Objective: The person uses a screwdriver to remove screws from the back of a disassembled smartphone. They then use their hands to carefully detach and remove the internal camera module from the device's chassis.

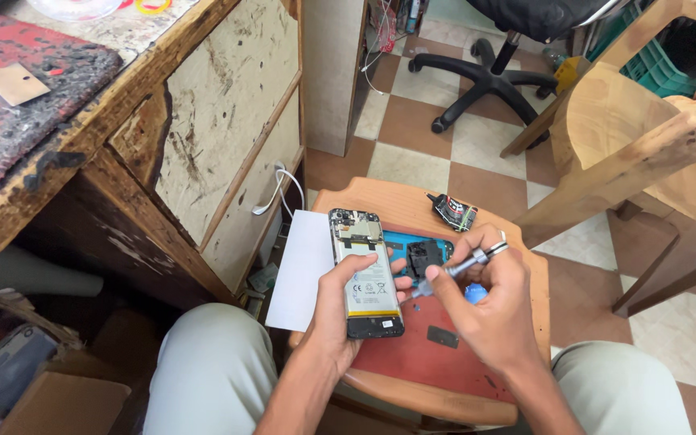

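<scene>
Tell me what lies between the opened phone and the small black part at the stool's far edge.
In the head view, a teal back cover with a black piece on it lies between the opened phone and the small black part.

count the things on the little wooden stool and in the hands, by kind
Opened phones with the battery showing, held in the left hand: 1
Screwdrivers, in the right hand: 1
Blue back covers: 1
White paper sheets: 1
Red mats: 1
Small black parts near the stool's far edge: 1
Total: 6
</scene>
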